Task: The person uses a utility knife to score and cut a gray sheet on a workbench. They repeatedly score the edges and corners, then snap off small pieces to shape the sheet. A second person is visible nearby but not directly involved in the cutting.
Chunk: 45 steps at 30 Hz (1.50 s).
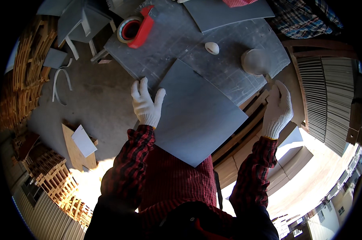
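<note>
A flat grey rectangular sheet (199,114) lies tilted at the table's near edge, its near corner over my lap. My left hand (146,106), in a white knit glove, is beside the sheet's left edge, fingers and thumb apart, holding nothing. At the right, my gloved right hand (277,110) has its fingers closed around the end of a short handle (268,78). This handle reaches to a round pale tub (253,62) on the table; a grey blur over the tub hides what the handle belongs to. A small white rounded object (212,48) sits left of the tub.
On the grey table (173,44) stands a red tape dispenser (139,30) with its roll. Another grey sheet (225,14) lies at the far side, near a person's plaid clothing (303,18). Wooden pallets (33,60) are stacked left; a board (79,148) lies on the floor.
</note>
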Available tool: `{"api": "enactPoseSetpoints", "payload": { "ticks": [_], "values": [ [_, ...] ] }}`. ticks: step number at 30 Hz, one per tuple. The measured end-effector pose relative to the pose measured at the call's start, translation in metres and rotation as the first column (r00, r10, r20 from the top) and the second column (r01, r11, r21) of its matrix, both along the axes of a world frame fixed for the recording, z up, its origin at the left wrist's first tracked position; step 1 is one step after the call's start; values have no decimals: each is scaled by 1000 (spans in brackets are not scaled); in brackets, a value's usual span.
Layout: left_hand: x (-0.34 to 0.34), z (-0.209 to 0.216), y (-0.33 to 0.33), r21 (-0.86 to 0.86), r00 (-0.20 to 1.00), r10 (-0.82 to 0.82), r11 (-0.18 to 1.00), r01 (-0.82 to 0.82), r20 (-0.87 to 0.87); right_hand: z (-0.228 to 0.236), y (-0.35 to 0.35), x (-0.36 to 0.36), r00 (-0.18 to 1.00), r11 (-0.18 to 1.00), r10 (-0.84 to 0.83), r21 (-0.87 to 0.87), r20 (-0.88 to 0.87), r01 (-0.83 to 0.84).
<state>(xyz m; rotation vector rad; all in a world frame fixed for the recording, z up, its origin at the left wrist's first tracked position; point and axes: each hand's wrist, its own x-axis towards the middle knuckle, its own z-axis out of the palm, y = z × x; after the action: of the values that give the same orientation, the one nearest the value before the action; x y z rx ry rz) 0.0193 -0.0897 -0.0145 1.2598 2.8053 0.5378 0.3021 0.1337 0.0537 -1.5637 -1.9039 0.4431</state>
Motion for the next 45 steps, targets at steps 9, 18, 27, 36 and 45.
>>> {"api": "enactPoseSetpoints", "payload": {
  "ticks": [9, 18, 27, 36, 45],
  "values": [
    [2, -4, 1, -16, 999, 15, 1000, -15, 31, -24, 4, 0, 859, 918, -208, -397, -468, 6],
    [1, -4, 0, -4, 999, 21, 1000, -21, 37, -33, -5, -2, 725, 851, -352, -524, -592, -14],
    [2, -4, 0, -16, 997, 50, 999, -50, 50, -36, -34, -28, 697, 679, -384, -696, -606, -232],
    [1, -5, -1, -8, 1000, 28, 1000, -28, 9, -29, -57, -81, 823, 733, -115, -607, -557, -308],
    [2, -4, -1, 29, 1000, 20, 999, -20, 4, -43, -61, -83, 900, 892, 193, -311, -391, -327]
  ]
}}
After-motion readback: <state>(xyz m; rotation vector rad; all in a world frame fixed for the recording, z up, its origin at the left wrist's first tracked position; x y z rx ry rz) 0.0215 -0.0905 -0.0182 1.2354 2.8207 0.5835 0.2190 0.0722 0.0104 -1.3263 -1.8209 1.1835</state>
